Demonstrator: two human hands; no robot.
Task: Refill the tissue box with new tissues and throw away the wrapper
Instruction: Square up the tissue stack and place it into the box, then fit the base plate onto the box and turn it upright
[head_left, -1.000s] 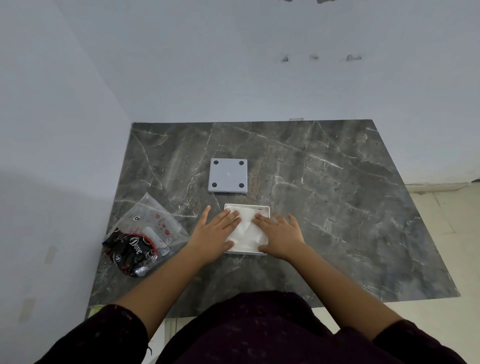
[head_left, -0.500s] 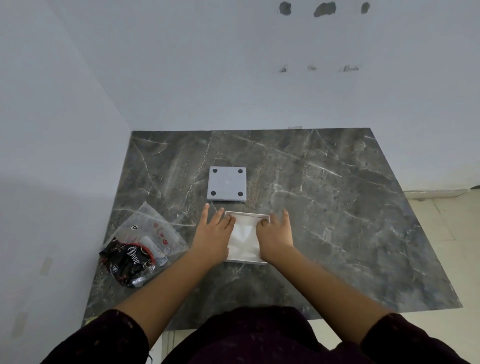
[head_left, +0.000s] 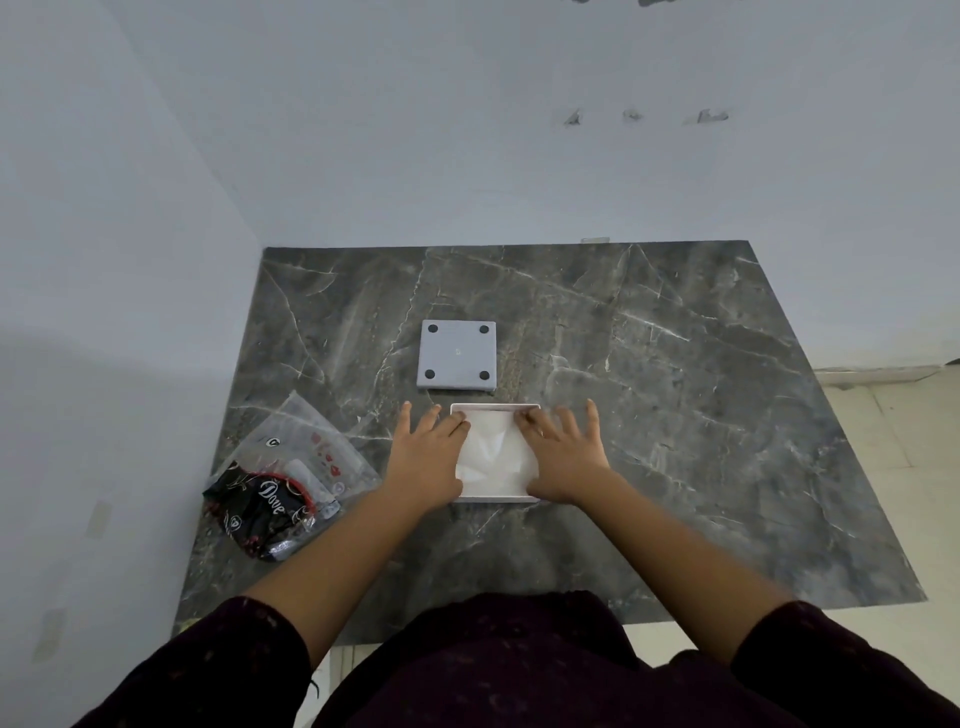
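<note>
A square white tissue box (head_left: 494, 499) lies open on the dark marble table, filled with white tissues (head_left: 491, 451). My left hand (head_left: 423, 457) rests flat on its left edge, fingers spread and pressing on the tissues. My right hand (head_left: 561, 457) lies flat on its right edge, fingers spread the same way. The box's grey base plate (head_left: 457, 355), with a black pad at each corner, lies just behind the box. A crumpled clear and black wrapper (head_left: 283, 483) lies to the left, apart from both hands.
The marble table (head_left: 675, 415) is pushed into a corner, with white walls behind and to the left. Its right and near edges drop to a tiled floor (head_left: 883, 467).
Both hands have slid outward from the middle of the tissues to the box's left and right sides, and the fingers have spread wider. The tissues sit flatter in the box.
</note>
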